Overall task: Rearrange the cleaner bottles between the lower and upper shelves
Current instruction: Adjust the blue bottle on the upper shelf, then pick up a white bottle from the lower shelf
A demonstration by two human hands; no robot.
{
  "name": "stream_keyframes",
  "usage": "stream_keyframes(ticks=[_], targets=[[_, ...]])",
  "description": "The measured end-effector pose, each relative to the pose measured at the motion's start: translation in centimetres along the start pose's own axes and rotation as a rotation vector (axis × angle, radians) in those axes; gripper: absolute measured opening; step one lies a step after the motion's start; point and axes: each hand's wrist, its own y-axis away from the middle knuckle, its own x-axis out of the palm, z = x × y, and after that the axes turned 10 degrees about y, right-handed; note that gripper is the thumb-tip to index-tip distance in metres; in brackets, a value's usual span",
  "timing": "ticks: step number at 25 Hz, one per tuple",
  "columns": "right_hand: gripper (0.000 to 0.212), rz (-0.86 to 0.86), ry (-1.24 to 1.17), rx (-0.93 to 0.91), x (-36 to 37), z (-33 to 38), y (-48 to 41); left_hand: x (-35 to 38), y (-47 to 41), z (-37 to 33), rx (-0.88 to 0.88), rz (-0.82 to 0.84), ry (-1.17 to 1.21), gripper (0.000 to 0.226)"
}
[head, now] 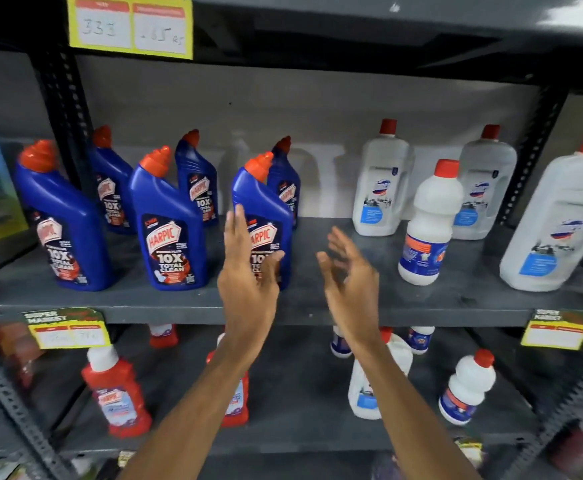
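Both hands up at the upper shelf (pixel 179 303), left hand (pixel 248 271) fingers spread against the blue bottle (pixel 265 216), right hand (pixel 348 275) open and empty — next, close around it.

Bare forearms — no sleeves, no gloves.

Head view of a dark metal rack. On the upper shelf (pixel 165 301), six blue Harpic bottles (pixel 170 230) with red caps stand at left and centre; translucent white bottles (pixel 381 188) and one opaque white bottle (pixel 428 230) stand at right. The left hand (pixel 248 271), fingers spread, lies against the front of the rightmost front blue bottle (pixel 265 209) without closing round it. The right hand (pixel 350 278) is open and empty, apart from any bottle. On the lower shelf (pixel 300 441), red bottles (pixel 116 393) stand lower left, white bottles (pixel 466 389) lower right. Yellow price tags (pixel 130 26) hang on the shelf edges.
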Motion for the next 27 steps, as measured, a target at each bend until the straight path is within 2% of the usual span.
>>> stream_keyframes(ticks=[2,4,6,7,9,11,12,16,22,25,27], targets=[[0.041,-0.220,0.001,-0.085,-3.9,-0.6,-0.7,3.1,0.7,-1.9,0.081,0.080,0.046,0.070],[0.037,-0.391,0.010,-0.129,-7.8,-1.8,-2.0,7.0,0.9,-3.8,0.019,0.179,0.114,0.066],[0.042,-0.435,0.058,-0.068,-11.3,-4.6,-4.1,11.4,1.0,-5.5,-0.080,0.258,0.119,0.059],[0.047,-0.397,0.071,-0.009,-12.7,-6.1,-5.1,13.8,1.0,-5.9,-0.135,0.298,0.133,0.055],[0.055,-0.195,0.061,0.091,-14.1,-8.8,-7.2,17.8,0.9,-6.2,-0.293,0.381,0.214,0.044],[0.048,0.051,0.024,0.119,-14.4,-10.4,-8.5,20.6,0.9,-6.4,-0.413,0.402,0.238,0.030],[0.044,0.107,0.004,0.120,-14.3,-10.7,-8.8,21.4,0.9,-6.4,-0.431,0.394,0.220,0.025],[0.037,0.145,-0.090,0.099,-13.8,-9.9,-7.0,19.0,2.0,-7.1,-0.368,0.312,0.154,0.020],[0.045,0.217,-0.234,-0.035,-13.3,-5.0,2.0,10.2,7.5,-9.3,-0.215,0.259,0.209,0.035],[0.048,0.313,-0.273,0.013,-11.7,-5.9,6.5,7.1,12.1,-6.6,-0.240,0.216,0.141,0.025],[0.047,0.391,-0.244,0.080,-9.6,-8.3,9.3,5.8,15.7,-2.9,-0.342,0.244,0.125,0.020]])
